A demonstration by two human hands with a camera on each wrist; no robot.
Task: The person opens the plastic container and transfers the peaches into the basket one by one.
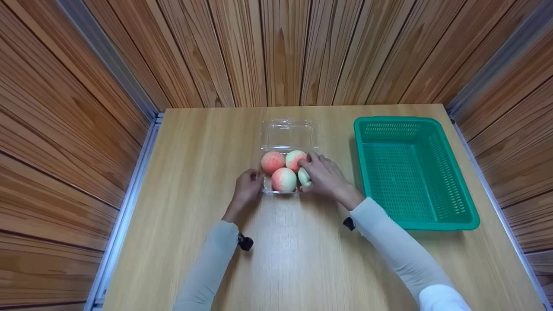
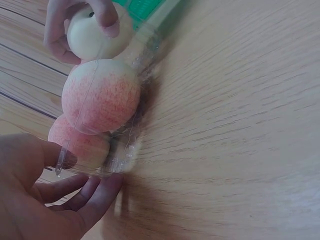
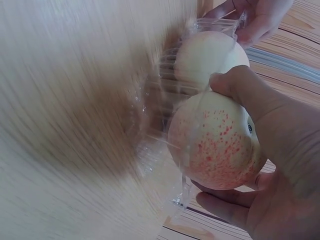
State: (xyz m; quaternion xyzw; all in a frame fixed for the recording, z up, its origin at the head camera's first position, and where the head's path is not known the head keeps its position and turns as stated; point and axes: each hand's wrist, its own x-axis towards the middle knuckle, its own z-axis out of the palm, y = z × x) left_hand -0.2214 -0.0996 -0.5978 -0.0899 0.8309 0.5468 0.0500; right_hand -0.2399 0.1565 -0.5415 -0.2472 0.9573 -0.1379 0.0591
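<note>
A clear plastic clamshell box (image 1: 288, 134) lies with its lid flipped back on the table. Inside its tray are several pink-and-cream peaches: one at the back left (image 1: 272, 162), one at the back right (image 1: 295, 159) and one at the front left (image 1: 284, 180). My left hand (image 1: 248, 186) pinches the tray's left rim between thumb and fingers. With thumb and fingers spread around it, my right hand (image 1: 325, 176) grips a speckled peach (image 3: 217, 145) at the tray's front right corner. That peach sits partly behind the tray's clear wall in the right wrist view.
A green plastic basket (image 1: 393, 185) with perforated walls stands on the right of the wooden table (image 1: 185, 147), with nothing visible in it. Wood-plank walls (image 1: 285, 52) enclose the table at the back and both sides.
</note>
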